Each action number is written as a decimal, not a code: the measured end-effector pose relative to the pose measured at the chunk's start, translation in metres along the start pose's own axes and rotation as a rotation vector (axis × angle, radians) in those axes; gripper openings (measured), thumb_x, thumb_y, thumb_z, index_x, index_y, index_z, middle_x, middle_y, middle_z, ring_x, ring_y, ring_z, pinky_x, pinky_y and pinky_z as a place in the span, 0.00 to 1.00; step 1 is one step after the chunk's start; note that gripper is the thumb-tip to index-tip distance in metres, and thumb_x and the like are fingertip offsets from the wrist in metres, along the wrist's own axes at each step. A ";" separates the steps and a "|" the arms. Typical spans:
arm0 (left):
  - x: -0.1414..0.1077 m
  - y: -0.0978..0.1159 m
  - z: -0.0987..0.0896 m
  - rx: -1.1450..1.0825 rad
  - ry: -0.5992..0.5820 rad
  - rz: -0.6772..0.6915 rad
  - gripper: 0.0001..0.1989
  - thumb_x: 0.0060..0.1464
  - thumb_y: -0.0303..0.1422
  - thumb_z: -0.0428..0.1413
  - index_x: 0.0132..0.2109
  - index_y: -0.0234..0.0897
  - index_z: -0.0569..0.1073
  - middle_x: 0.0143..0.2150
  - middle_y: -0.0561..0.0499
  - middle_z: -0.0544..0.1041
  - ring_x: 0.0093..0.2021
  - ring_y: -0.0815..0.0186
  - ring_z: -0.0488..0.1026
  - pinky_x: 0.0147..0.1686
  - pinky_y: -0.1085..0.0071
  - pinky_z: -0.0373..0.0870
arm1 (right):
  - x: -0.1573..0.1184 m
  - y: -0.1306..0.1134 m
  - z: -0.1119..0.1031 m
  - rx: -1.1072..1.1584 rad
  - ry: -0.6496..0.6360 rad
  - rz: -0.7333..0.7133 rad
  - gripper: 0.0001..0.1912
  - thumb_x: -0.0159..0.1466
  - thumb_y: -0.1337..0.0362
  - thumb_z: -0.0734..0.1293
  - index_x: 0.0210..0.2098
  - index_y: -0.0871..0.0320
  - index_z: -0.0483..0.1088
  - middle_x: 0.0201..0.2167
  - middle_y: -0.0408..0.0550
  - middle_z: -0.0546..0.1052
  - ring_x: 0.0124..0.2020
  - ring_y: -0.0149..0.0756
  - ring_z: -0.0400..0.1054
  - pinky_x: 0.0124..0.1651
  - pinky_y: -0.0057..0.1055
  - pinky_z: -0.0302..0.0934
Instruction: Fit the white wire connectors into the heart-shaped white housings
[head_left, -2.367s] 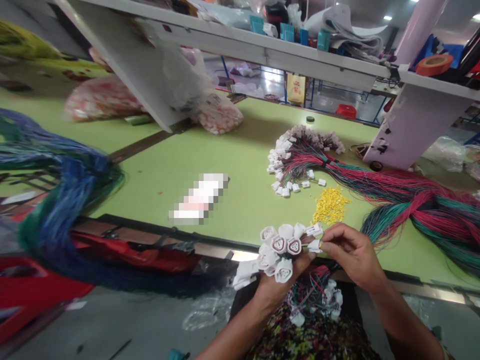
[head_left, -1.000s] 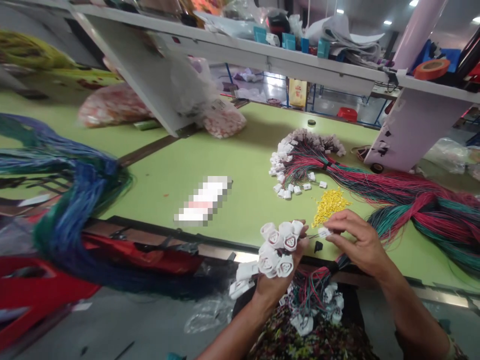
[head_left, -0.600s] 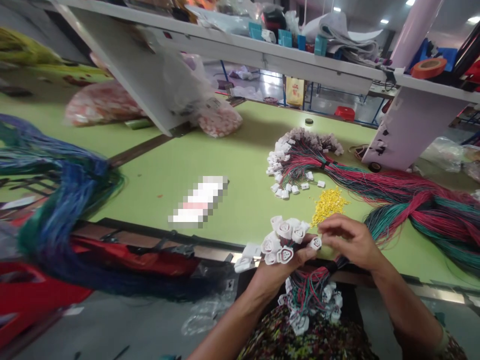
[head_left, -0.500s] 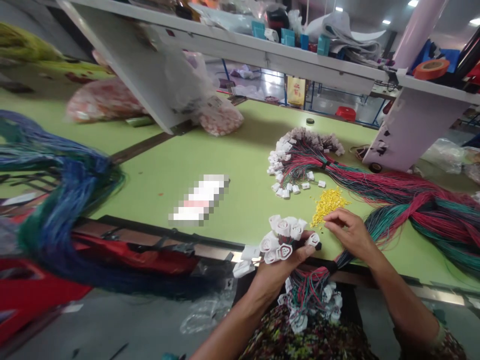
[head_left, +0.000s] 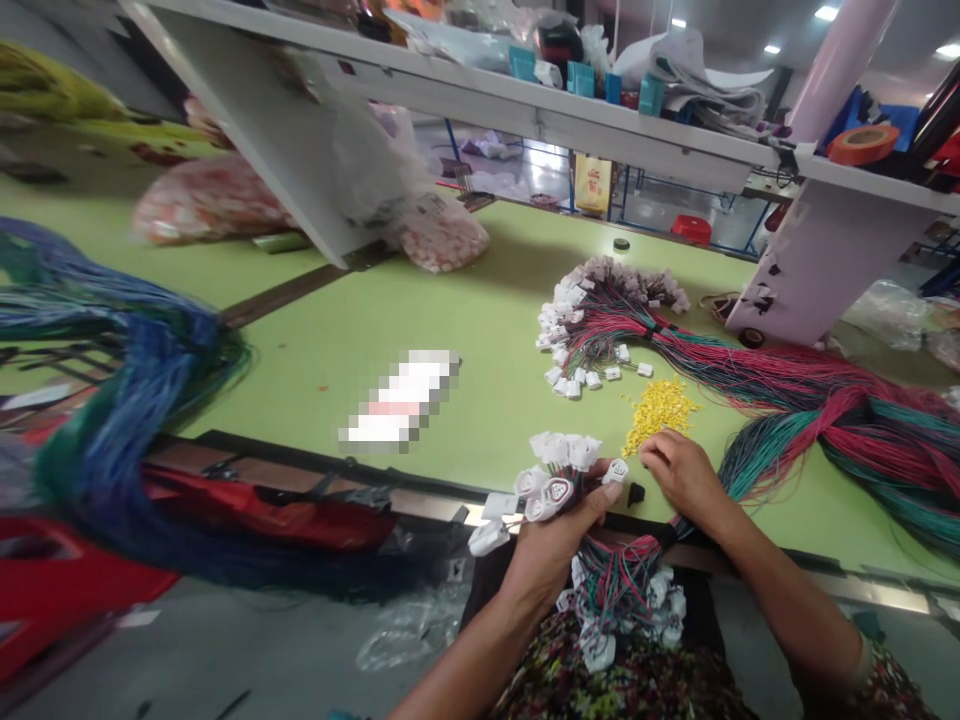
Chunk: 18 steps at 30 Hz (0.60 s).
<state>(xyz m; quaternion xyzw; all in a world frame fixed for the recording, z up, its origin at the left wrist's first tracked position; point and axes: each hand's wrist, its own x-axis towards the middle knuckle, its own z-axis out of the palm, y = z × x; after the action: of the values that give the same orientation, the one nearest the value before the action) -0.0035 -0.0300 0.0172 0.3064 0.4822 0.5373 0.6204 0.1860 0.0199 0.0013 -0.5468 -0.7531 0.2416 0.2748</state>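
Left hand [head_left: 555, 552] gripped a cluster of white plastic wire connectors [head_left: 551, 478]; right hand [head_left: 681, 478], fingers curled closed, had lowered beside a small black plastic piece [head_left: 636, 493].

Yellow pellets [head_left: 660, 415] ahead, red-green wire bundle [head_left: 840, 425] right

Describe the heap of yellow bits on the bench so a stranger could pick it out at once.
On the green workbench, find the big red-and-green wire bundle fanning out to the right. Just below its white connectors and above the person's right hand lies a small heap of tiny yellow pieces, the only loose yellow pile on the bench.
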 end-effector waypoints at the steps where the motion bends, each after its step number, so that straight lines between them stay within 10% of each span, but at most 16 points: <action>1: 0.000 0.000 0.000 -0.009 -0.004 -0.014 0.12 0.43 0.33 0.71 0.38 0.38 0.84 0.32 0.49 0.82 0.27 0.67 0.72 0.30 0.69 0.71 | -0.003 -0.003 -0.001 0.048 -0.008 -0.010 0.07 0.68 0.68 0.65 0.36 0.58 0.75 0.30 0.45 0.75 0.32 0.34 0.68 0.37 0.29 0.62; 7: 0.002 0.005 0.005 -0.131 -0.032 -0.121 0.14 0.37 0.33 0.73 0.35 0.37 0.82 0.33 0.48 0.84 0.32 0.63 0.79 0.28 0.71 0.72 | -0.021 -0.023 -0.003 0.573 0.002 0.004 0.12 0.68 0.55 0.68 0.38 0.58 0.77 0.31 0.44 0.77 0.30 0.32 0.70 0.33 0.28 0.66; 18: 0.003 0.001 0.004 -0.148 -0.054 -0.134 0.14 0.39 0.32 0.73 0.35 0.37 0.82 0.34 0.48 0.84 0.33 0.63 0.80 0.28 0.72 0.72 | -0.026 -0.031 -0.001 0.262 0.247 -0.365 0.07 0.69 0.66 0.67 0.43 0.54 0.78 0.34 0.50 0.78 0.37 0.38 0.73 0.39 0.35 0.69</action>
<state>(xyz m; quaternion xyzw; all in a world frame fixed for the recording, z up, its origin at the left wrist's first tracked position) -0.0003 -0.0265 0.0187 0.2413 0.4438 0.5204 0.6884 0.1719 -0.0141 0.0185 -0.3869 -0.7623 0.2149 0.4723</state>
